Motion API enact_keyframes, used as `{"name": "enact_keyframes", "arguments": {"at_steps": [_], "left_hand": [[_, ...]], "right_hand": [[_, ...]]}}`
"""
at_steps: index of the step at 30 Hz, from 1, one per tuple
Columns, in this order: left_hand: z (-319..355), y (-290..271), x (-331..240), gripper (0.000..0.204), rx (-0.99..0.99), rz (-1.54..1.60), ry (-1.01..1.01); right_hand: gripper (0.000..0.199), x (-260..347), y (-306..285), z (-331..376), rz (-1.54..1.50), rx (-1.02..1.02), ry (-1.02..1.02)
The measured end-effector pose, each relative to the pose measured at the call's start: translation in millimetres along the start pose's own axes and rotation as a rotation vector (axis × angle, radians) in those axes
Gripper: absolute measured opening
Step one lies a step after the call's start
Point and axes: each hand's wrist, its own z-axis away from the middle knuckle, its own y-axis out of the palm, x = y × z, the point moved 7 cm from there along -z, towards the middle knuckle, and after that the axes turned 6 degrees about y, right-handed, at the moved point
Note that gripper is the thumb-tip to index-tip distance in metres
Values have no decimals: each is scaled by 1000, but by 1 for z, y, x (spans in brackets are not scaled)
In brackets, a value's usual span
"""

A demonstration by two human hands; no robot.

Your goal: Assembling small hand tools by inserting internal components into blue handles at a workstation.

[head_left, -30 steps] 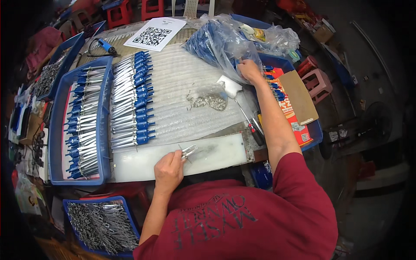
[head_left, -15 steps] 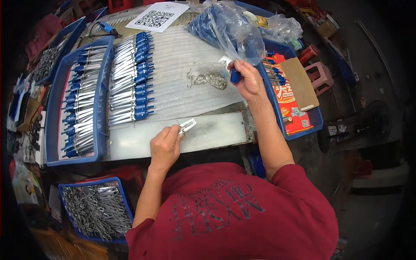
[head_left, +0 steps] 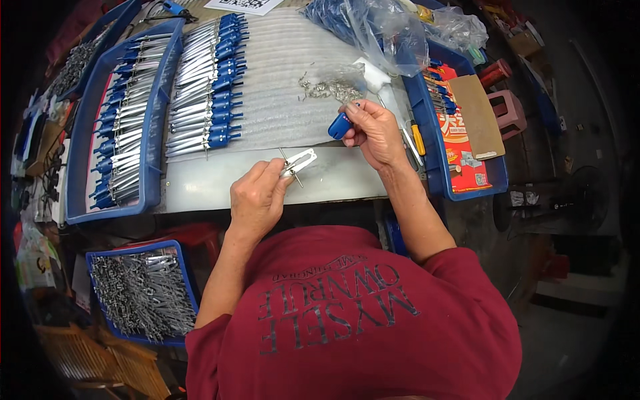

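My left hand (head_left: 259, 193) is closed on a slotted silver metal bracket (head_left: 304, 158) with a thin pin crossing it; the slotted end points toward my right hand. Between the fingertips of my right hand (head_left: 375, 137) is a blue plastic cap (head_left: 340, 126), apart from the bracket. Both hands are above the white board (head_left: 213, 188) at the table's near edge. A loose heap of small metal pins (head_left: 333, 89) lies just beyond the right hand. Left of it stretches a row of silver parts with blue ends (head_left: 210, 93) on a ribbed foam sheet (head_left: 273, 73).
Blue trays stand at the left (head_left: 155, 143) and right (head_left: 432, 160). A yellow-handled tool (head_left: 418, 140) lies by the right tray. Behind the pins sits a clear bag (head_left: 387, 40) of blue parts. A low bin (head_left: 181, 267) at lower left holds many metal parts.
My right hand has come away from the plastic bag with the blue cap, moving left and nearer the bracket. My left hand has moved slightly right, still gripping the bracket. The view has shifted.
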Motion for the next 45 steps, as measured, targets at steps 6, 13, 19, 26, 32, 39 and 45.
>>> {"name": "enact_keyframes", "arguments": {"at_steps": [6, 13, 19, 26, 32, 39, 45], "left_hand": [[3, 1, -1, 19, 4, 18, -22], [4, 1, -1, 20, 11, -52, 6], [7, 4, 1, 20, 29, -22, -23], [10, 7, 3, 21, 62, -53, -33], [11, 8, 3, 20, 38, -113, 6], [11, 9, 2, 20, 42, -125, 4], [12, 10, 1, 20, 49, -158, 15]], "right_hand": [[15, -9, 6, 8, 40, 26, -11], [17, -18, 2, 11, 97, 37, -21], [19, -23, 0, 14, 81, 34, -39], [20, -31, -5, 16, 105, -41, 32], [21, -34, -5, 17, 108, -46, 50], [23, -35, -6, 18, 133, -62, 52], [24, -38, -5, 21, 133, -62, 57]]}}
